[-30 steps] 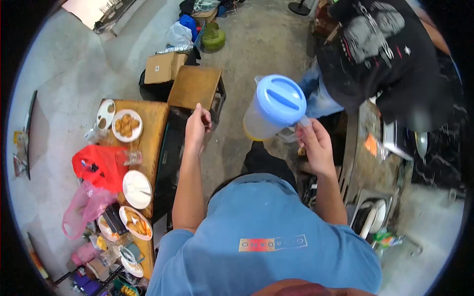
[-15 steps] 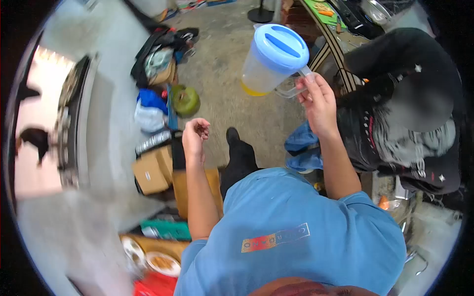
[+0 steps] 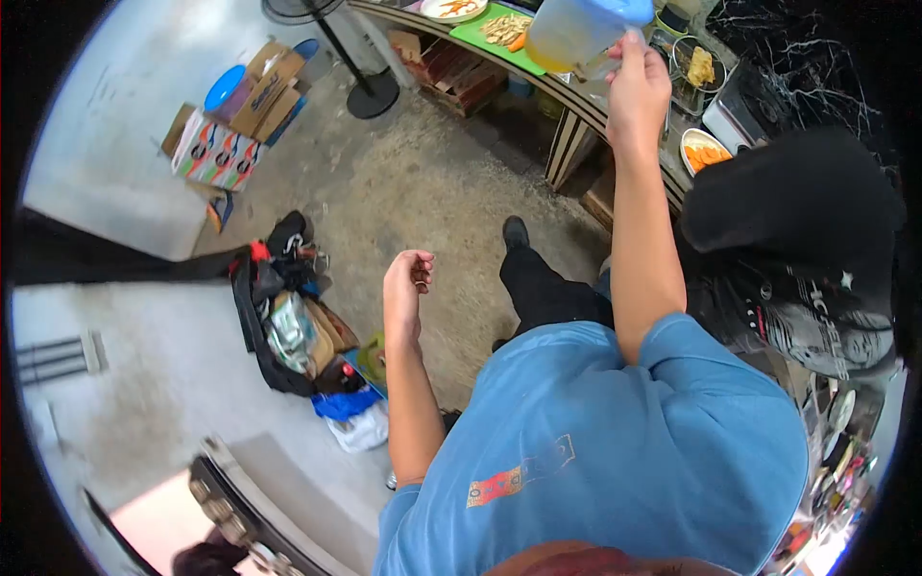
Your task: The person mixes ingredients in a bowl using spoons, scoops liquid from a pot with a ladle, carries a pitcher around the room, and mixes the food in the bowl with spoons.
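At the top, my right hand is closed round the handle of a clear pitcher with a blue lid. Yellow liquid shows in the bottom of the pitcher, which is tilted and over the counter's edge, beside a green board with sliced food. The lid's top is cut off by the frame. My left hand hangs over the floor with its fingers curled inward; nothing shows in it.
A person in a black shirt stands close on my right. The counter holds a bowl of orange pieces. A stand base, boxes and bags are on the floor.
The view has turned and moved along the room, from the food table to the counter. My right hand has carried the pitcher up and forward. My left hand stays curled.
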The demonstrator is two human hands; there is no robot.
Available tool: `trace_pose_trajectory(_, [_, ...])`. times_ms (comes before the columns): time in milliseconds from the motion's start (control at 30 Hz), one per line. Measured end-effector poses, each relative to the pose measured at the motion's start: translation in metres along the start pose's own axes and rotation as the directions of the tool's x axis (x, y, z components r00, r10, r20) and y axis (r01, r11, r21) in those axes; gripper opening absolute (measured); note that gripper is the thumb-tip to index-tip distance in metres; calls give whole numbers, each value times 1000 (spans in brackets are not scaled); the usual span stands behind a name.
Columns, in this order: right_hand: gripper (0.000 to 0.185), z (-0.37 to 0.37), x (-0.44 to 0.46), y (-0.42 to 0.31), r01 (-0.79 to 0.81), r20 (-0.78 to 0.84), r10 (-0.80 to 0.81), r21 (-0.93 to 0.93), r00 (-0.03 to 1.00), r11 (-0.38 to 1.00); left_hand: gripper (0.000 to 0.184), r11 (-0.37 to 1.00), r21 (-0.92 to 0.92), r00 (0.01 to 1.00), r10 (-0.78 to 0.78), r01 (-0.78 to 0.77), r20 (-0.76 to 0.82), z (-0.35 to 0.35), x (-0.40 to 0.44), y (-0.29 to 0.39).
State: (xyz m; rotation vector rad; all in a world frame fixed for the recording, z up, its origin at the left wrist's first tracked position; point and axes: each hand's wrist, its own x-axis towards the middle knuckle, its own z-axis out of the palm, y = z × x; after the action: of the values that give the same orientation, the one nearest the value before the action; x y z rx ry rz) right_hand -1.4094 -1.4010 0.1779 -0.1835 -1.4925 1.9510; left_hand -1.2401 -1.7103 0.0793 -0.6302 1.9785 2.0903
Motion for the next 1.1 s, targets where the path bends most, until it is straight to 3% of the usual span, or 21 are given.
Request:
trace_pose_trajectory(67, [27, 1, 53, 32, 16, -170, -39, -132, 985, 991, 27, 1000, 25, 999, -9, 8, 42, 9, 45, 14])
trace_pose_trajectory(100, [30, -4, 76, 51, 106, -193, -184, -355, 964, 929, 28, 999, 43, 998, -27, 24, 59, 15, 69, 19])
trace_pose_trajectory(200, [36, -15, 132, 108, 189, -205, -324, -493, 924, 849, 28, 989, 100, 986, -120, 108, 112, 37, 142, 38])
trace_pose_trajectory(267, [39, -28, 163, 153, 144, -265, -332, -543, 905, 827, 27, 982, 123, 977, -164, 147, 139, 53, 182, 54])
trace_pose_trajectory(367, [42, -35, 184, 188, -85, -373, -227, -660, 900, 746, 28, 964, 199, 948, -221, 176, 228, 75, 229, 82])
trace_pose_trajectory(600, [42, -42, 209, 253, -193, -499, -271, -695, 823, 693, 29, 928, 335, 889, -286, 163, 358, 97, 308, 125])
trace_pose_trajectory(767, [49, -35, 209, 260, -245, -479, -202, -715, 854, 655, 31, 893, 447, 793, -307, 48, 526, 107, 347, 140])
trace_pose_trajectory(900, [79, -12, 190, 241, -328, -577, -227, -697, 785, 637, 31, 851, 522, 613, -384, -56, 691, 128, 360, 151])
trace_pose_trajectory(1000, [71, 29, 132, 187, -282, -537, -207, -687, 818, 670, 31, 791, 577, 440, -453, -202, 775, 151, 350, 153])
trace_pose_trajectory(1033, [63, 39, 106, 190, -274, -555, -225, -674, 801, 686, 31, 749, 592, 339, -497, -299, 799, 163, 342, 153])
trace_pose_trajectory(1100, [49, 64, 45, 142, -202, -455, -78, -536, 887, 820, 31, 682, 562, 131, -576, -468, 807, 188, 317, 149])
